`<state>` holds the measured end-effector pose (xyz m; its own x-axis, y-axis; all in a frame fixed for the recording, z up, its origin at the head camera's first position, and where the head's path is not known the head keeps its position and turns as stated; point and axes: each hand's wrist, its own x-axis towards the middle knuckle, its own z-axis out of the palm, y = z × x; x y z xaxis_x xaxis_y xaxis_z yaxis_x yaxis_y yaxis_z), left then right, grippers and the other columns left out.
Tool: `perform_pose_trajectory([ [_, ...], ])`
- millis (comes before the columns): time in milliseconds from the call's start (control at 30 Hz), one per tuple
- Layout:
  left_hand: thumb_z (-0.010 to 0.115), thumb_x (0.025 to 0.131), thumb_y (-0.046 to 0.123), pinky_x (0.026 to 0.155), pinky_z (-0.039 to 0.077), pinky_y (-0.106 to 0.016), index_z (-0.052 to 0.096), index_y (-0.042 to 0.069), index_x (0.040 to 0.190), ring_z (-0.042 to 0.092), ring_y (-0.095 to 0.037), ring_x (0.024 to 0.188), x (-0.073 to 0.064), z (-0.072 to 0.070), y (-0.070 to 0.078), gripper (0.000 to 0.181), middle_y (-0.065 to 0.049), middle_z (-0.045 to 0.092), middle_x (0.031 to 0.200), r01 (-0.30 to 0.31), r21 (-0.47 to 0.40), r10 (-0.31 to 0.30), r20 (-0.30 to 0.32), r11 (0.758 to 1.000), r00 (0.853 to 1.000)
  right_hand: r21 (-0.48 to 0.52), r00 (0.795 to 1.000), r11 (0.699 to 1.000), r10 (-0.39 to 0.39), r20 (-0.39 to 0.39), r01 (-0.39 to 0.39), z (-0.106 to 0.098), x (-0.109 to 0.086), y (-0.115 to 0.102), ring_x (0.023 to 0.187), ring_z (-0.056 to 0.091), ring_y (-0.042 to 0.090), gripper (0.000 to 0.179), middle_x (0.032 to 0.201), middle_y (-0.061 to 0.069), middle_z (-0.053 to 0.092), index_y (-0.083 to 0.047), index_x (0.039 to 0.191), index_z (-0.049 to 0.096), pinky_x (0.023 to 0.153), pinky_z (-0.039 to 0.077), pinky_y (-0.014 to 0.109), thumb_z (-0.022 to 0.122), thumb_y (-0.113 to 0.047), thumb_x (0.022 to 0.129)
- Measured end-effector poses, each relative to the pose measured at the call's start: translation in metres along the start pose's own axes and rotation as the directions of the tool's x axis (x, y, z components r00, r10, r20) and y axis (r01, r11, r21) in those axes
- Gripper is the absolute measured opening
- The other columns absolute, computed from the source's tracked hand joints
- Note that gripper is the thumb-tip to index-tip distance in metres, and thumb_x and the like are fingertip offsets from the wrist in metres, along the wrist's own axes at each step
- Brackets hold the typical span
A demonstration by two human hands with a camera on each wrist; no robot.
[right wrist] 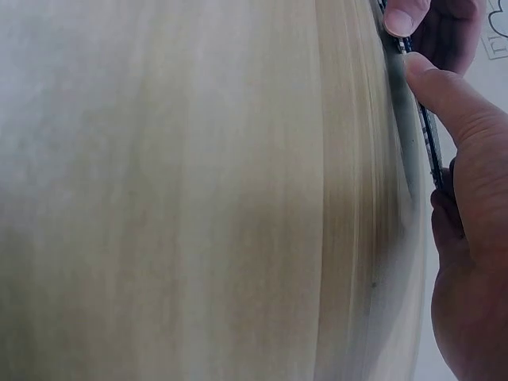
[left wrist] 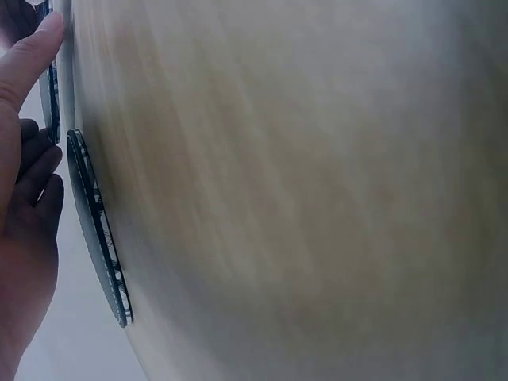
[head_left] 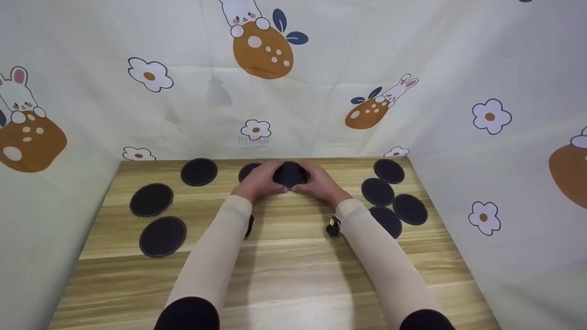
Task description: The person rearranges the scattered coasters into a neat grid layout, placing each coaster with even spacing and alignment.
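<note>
A round black coaster [head_left: 290, 175] with a stitched edge is held between my two hands near the back of the wooden table. My left hand [head_left: 264, 179] grips its left side, the thumb along the near edge. On the opposite side my right hand [head_left: 320, 182] holds it the same way, and the thumbs nearly meet in front. In the right wrist view the coaster [right wrist: 429, 135] appears edge-on, close over the tabletop with a shadow below. Another coaster [head_left: 248, 171] lies just left of my left hand, partly hidden by it; its edge [left wrist: 101, 230] shows in the left wrist view.
Coasters lie flat at the left, one at the back [head_left: 199, 172] and two further forward, [head_left: 152, 200] and its neighbour [head_left: 163, 236]. Several more coasters [head_left: 378, 191] cluster at the right, one partly behind my right sleeve. Printed cloth walls [head_left: 312, 114] enclose the wooden table [head_left: 293, 275].
</note>
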<state>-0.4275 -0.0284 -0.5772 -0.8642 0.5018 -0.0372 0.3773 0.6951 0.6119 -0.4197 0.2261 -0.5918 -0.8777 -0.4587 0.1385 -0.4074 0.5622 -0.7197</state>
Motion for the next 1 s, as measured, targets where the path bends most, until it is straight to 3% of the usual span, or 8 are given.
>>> perform_pose_trajectory([
  [300,0.091,0.094,0.033,0.128,0.037,-0.051,0.053,0.011,0.163,0.051,-0.032,0.151,0.0018,0.0022,-0.0031,0.082,-0.012,0.058,0.161,0.008,-0.006,-0.008,0.003,1.000,1.000,-0.017,0.996,0.996,0.086,0.018,-0.085,0.0044,0.0006,-0.0001,0.149,0.053,0.030,0.086,0.159,0.019,0.059,0.004,0.161,0.052,0.126,0.039,0.044,0.093,-0.026,0.092],
  [533,0.092,0.094,0.033,0.126,0.040,-0.051,0.057,0.011,0.159,0.055,-0.031,0.146,0.0046,0.0017,-0.0029,0.077,-0.011,0.063,0.155,0.025,-0.007,-0.025,0.001,1.000,1.000,-0.003,0.996,0.996,0.093,0.013,-0.093,0.0034,0.0019,0.0005,0.152,0.050,0.031,0.088,0.162,0.021,0.056,0.006,0.162,0.049,0.128,0.037,0.044,0.093,-0.027,0.093],
  [833,0.091,0.095,0.032,0.123,0.042,-0.051,0.061,0.008,0.154,0.059,-0.032,0.141,0.0048,0.0029,-0.0042,0.070,-0.012,0.067,0.149,0.020,-0.009,-0.020,-0.008,1.000,1.000,-0.059,0.997,0.997,0.047,0.054,-0.043,0.0038,0.0065,-0.0027,0.144,0.057,0.033,0.080,0.153,0.022,0.062,0.008,0.158,0.053,0.124,0.041,0.046,0.090,-0.022,0.093],
  [1000,0.090,0.095,0.032,0.124,0.042,-0.051,0.059,0.008,0.156,0.058,-0.032,0.143,0.0066,0.0044,-0.0071,0.073,-0.013,0.065,0.151,0.007,-0.011,-0.007,-0.008,1.000,1.000,-0.104,0.995,0.992,0.075,0.070,-0.068,0.0035,0.0070,-0.0042,0.151,0.050,0.036,0.086,0.160,0.025,0.055,0.009,0.162,0.046,0.128,0.037,0.046,0.088,-0.024,0.095],
])
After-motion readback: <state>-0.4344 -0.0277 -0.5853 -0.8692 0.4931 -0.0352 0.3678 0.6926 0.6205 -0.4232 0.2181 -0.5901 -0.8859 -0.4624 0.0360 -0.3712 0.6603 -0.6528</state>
